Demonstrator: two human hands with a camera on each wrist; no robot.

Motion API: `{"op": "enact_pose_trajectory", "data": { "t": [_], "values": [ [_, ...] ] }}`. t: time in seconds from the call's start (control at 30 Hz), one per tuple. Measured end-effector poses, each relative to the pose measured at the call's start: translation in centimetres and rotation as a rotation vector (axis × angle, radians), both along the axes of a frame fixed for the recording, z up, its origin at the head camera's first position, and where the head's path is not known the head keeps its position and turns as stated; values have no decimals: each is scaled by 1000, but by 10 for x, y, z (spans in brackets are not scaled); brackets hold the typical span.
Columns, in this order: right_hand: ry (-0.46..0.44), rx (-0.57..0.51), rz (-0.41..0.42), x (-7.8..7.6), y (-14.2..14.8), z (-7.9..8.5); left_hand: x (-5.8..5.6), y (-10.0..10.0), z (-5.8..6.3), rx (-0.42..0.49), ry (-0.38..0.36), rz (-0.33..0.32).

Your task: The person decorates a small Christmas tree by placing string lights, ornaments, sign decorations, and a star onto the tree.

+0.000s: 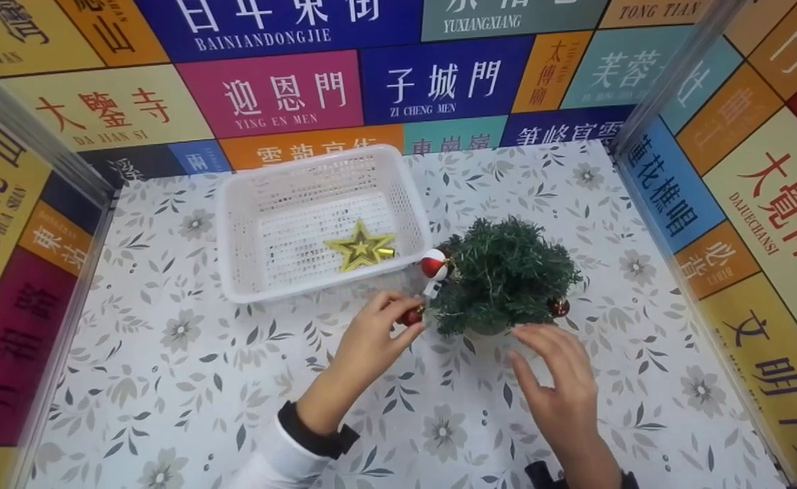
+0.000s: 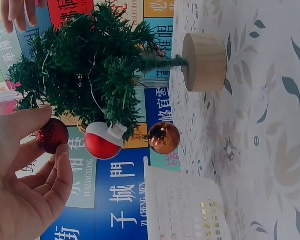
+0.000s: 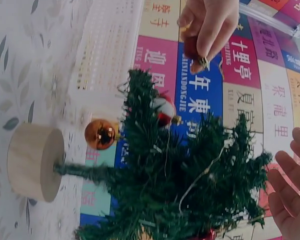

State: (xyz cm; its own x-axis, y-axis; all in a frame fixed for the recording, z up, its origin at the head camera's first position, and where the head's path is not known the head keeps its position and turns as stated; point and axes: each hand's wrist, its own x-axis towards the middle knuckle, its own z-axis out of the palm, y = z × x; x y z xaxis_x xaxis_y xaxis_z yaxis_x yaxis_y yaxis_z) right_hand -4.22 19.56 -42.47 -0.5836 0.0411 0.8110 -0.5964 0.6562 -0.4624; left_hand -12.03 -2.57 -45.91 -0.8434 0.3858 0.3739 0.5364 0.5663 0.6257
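A small artificial Christmas tree (image 1: 507, 272) stands on a round wooden base (image 2: 205, 62), with a thin wire running through its branches. My left hand (image 1: 370, 336) pinches a glittery red bauble (image 2: 52, 135) between thumb and fingers, just left of the tree. Fingers spread and holding nothing, my right hand (image 1: 561, 380) is near the tree's front right side. A red-and-white bauble (image 2: 103, 141) hangs on the branches, and a shiny copper bauble (image 2: 164, 138) hangs lower down. Another dark red bauble (image 1: 559, 308) is at the tree's right side.
Behind and left of the tree sits a white plastic basket (image 1: 225, 265) holding a gold star (image 1: 361, 250). A floral cloth (image 1: 290, 421) covers the table. Colourful panels with lettering (image 1: 276, 95) enclose the back and both sides.
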Motion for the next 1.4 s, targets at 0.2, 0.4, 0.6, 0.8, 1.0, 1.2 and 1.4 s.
{"op": "enact_pose_trajectory", "data": {
  "t": [0.2,0.4,0.6,0.8,1.0,1.2,1.4],
  "values": [
    [-78,109,51,-1,-18,-13,13,10,-1,-17,72,-57],
    [-120,209,-13,-4,-26,-22,21,18,2,-31,142,-115],
    [-110,233,-21,-7,-26,-26,27,24,4,-24,142,-136],
    [-95,188,-30,-7,-24,-27,30,27,4,-13,142,-150],
    [-146,144,-38,-5,-21,-27,34,33,-4,-16,120,-144],
    [-205,90,-74,-4,-21,-26,38,40,-12,32,62,-114],
    [-228,61,-79,-3,-21,-25,41,42,-16,40,27,-87]
  ]
}}
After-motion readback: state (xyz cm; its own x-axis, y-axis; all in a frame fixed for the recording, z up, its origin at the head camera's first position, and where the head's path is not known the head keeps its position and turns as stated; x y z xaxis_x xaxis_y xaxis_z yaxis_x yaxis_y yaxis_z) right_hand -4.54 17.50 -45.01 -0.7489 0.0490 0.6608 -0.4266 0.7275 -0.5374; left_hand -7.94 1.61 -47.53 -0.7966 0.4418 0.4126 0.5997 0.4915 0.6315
